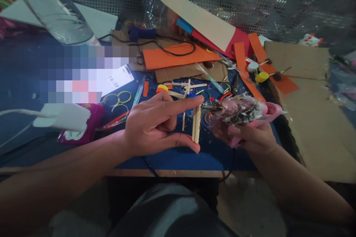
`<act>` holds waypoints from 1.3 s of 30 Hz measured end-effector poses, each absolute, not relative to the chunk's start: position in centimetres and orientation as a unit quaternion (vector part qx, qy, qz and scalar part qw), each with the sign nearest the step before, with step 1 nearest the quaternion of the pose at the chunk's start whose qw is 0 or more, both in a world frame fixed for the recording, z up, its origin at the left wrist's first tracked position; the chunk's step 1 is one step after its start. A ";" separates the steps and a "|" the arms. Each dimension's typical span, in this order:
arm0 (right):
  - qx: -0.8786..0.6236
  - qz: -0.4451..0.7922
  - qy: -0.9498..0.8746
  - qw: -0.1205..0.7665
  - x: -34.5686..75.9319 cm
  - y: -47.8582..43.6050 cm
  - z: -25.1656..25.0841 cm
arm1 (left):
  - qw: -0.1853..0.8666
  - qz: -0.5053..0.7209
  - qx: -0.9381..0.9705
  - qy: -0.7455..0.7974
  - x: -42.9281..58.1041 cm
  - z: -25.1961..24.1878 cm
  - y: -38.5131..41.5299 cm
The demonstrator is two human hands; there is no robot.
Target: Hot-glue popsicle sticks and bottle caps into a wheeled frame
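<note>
Between the thumb and index finger of my left hand (155, 124) a short stack of wooden craft sticks (196, 126) is pinched by its two ends, upright in the picture. My right hand (251, 135) is wrapped around the handle of a pink hot glue gun (246, 113), whose front is crusted with grey, flaky residue. The gun's dark nozzle points left, near the upper part of the sticks; whether it touches them I cannot tell. Behind my hands, loose craft sticks (188, 87) and coloured rings lie scattered on the blue table (172, 159).
At left stand a water bottle (59, 18) and a white charger plug (62, 120) on a magenta block (96, 114), beside a lit phone (118, 79). Orange sheets (167, 56) and cardboard (319, 118) lie behind and right. A black cable (229, 174) hangs over the front edge.
</note>
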State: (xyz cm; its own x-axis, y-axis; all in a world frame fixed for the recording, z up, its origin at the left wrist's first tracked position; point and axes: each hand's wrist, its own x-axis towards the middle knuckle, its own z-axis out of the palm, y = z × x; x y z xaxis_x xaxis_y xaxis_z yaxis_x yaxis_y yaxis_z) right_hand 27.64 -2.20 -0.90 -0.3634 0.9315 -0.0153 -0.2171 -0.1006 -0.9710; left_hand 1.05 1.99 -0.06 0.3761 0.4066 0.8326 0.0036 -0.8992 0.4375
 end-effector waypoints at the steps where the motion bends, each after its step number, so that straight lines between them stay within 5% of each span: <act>1: -0.355 0.653 -0.507 0.436 27.7 -2.2 -1.0 | 0.183 0.542 0.810 0.125 1.0 0.0 2.1; 30: -0.340 0.679 -0.492 0.427 26.8 -1.9 0.1 | 0.176 0.551 0.809 0.108 1.1 -0.2 2.4; 39: -0.391 0.603 -0.499 0.484 26.4 -0.9 -0.8 | 0.276 0.627 0.693 0.226 1.3 -1.7 2.5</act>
State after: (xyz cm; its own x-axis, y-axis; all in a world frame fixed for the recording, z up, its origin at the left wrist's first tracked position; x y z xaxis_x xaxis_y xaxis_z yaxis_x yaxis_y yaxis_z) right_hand 26.42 -0.95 -0.78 -0.2254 0.9742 0.0105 -0.1933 -0.0341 -0.9805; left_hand 1.30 2.51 -1.70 0.1123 0.6596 0.7432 -0.0332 -0.7450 0.6662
